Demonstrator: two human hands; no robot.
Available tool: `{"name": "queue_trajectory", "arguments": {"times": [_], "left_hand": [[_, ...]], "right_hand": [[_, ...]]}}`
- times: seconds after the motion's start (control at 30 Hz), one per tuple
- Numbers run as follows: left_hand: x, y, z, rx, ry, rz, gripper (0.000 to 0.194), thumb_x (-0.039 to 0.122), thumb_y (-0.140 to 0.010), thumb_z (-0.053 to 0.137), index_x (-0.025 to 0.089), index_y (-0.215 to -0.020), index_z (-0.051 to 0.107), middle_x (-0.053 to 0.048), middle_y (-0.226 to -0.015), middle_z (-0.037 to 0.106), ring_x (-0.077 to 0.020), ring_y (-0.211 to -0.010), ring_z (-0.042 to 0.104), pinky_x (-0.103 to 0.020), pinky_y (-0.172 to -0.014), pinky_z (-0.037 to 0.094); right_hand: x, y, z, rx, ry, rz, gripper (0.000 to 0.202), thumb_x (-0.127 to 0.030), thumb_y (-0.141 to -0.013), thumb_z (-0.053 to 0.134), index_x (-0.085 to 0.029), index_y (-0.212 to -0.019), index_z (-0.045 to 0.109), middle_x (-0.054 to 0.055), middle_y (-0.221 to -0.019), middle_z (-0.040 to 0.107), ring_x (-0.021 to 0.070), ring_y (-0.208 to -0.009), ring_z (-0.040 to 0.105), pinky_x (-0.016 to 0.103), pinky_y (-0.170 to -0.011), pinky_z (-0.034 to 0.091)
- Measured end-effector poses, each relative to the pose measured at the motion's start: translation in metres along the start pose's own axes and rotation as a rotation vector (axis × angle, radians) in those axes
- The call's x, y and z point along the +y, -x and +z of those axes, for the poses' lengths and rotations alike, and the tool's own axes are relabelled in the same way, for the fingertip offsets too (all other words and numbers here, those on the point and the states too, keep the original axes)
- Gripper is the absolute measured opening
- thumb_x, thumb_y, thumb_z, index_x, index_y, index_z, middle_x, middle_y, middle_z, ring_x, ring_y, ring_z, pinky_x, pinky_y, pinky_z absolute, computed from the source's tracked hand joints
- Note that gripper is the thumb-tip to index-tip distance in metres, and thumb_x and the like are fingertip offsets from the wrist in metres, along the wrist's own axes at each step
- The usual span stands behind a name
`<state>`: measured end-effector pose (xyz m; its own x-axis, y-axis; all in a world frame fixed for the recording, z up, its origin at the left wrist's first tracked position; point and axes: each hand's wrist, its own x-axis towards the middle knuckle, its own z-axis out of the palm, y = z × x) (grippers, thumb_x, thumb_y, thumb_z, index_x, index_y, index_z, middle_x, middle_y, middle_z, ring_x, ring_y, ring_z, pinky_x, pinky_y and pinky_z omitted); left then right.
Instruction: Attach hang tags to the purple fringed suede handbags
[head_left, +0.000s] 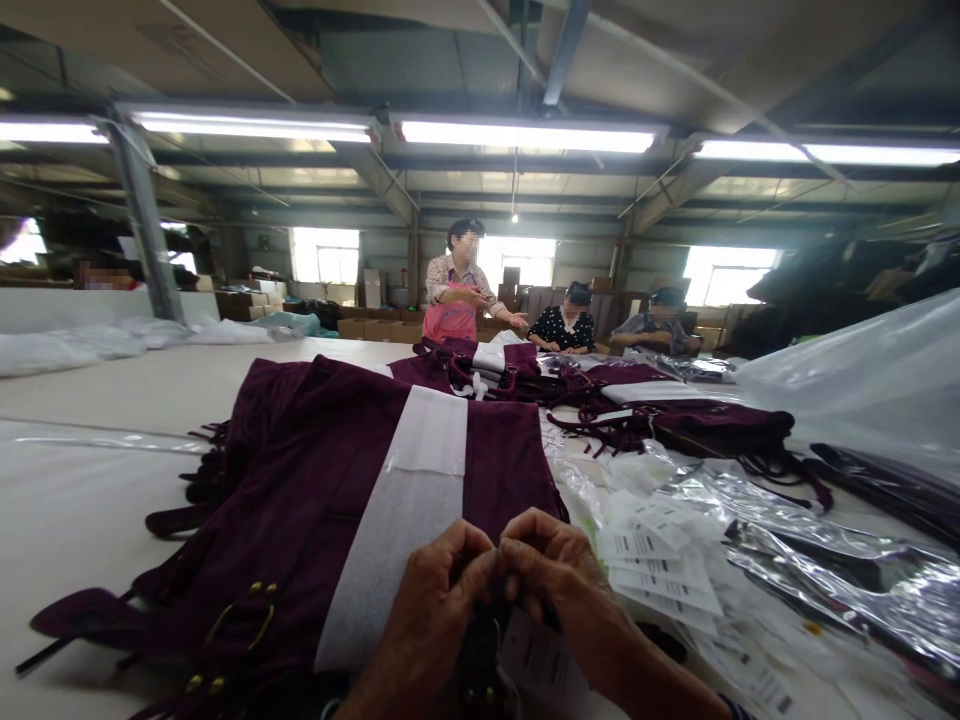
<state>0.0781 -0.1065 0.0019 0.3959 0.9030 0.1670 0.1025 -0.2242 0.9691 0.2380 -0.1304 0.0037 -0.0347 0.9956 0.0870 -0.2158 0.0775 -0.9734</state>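
Note:
Both hands meet at the lower middle of the head view, fingertips pinched together. My left hand (pixel 442 580) and my right hand (pixel 551 565) close on something too small to make out between them. Below them hang a thin string and a pale tag (pixel 536 655) with small print, beside a dark part with brass-coloured studs. A stack of dark purple bags (pixel 300 450) lies on the white table (pixel 67 420), just beyond and left of my hands. A white paper band (pixel 401 500) runs across the top bag. A gold-coloured ring shows on its strap.
Printed labels (pixel 652 555) and clear plastic bags (pixel 847 560) lie to the right. More purple bags (pixel 697 420) are farther back. Across the table, a person in a pink apron (pixel 450 320) stands with arms out; two people sit at the right. Plastic sheeting (pixel 885 370) rises at the right edge.

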Motion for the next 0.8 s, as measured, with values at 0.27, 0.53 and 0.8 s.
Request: {"name": "queue_trajectory", "arguments": {"times": [0.27, 0.53, 0.8], "left_hand": [[0.002, 0.005, 0.001, 0.049, -0.038, 0.013, 0.030, 0.045, -0.092, 0.056, 0.019, -0.076, 0.056, 0.002, -0.066, 0.054, -0.0126, -0.061, 0.046, -0.023, -0.057, 0.038], [-0.002, 0.006, -0.001, 0.032, -0.101, 0.038, 0.029, 0.041, -0.092, 0.055, 0.018, -0.075, 0.056, 0.003, -0.065, 0.053, -0.0128, -0.062, 0.047, -0.024, -0.059, 0.037], [-0.002, 0.000, -0.003, -0.037, 0.027, 0.020, 0.027, 0.042, -0.087, 0.064, 0.016, -0.080, 0.064, 0.001, -0.067, 0.059, -0.0117, -0.060, 0.050, -0.021, -0.055, 0.037]], "right_hand": [[0.001, 0.003, 0.001, -0.035, -0.014, -0.009, 0.025, -0.035, -0.081, 0.075, -0.013, -0.079, 0.063, 0.001, -0.060, 0.065, 0.0046, -0.045, 0.046, 0.015, -0.042, 0.027], [0.004, 0.003, 0.003, -0.044, 0.036, -0.045, 0.029, -0.038, -0.077, 0.078, -0.013, -0.075, 0.062, 0.002, -0.064, 0.068, 0.0074, -0.049, 0.054, 0.016, -0.042, 0.032], [-0.010, 0.000, -0.005, -0.028, 0.023, -0.045, 0.029, -0.036, -0.074, 0.078, -0.015, -0.083, 0.061, -0.002, -0.064, 0.064, 0.0065, -0.045, 0.051, 0.015, -0.038, 0.030]]}}
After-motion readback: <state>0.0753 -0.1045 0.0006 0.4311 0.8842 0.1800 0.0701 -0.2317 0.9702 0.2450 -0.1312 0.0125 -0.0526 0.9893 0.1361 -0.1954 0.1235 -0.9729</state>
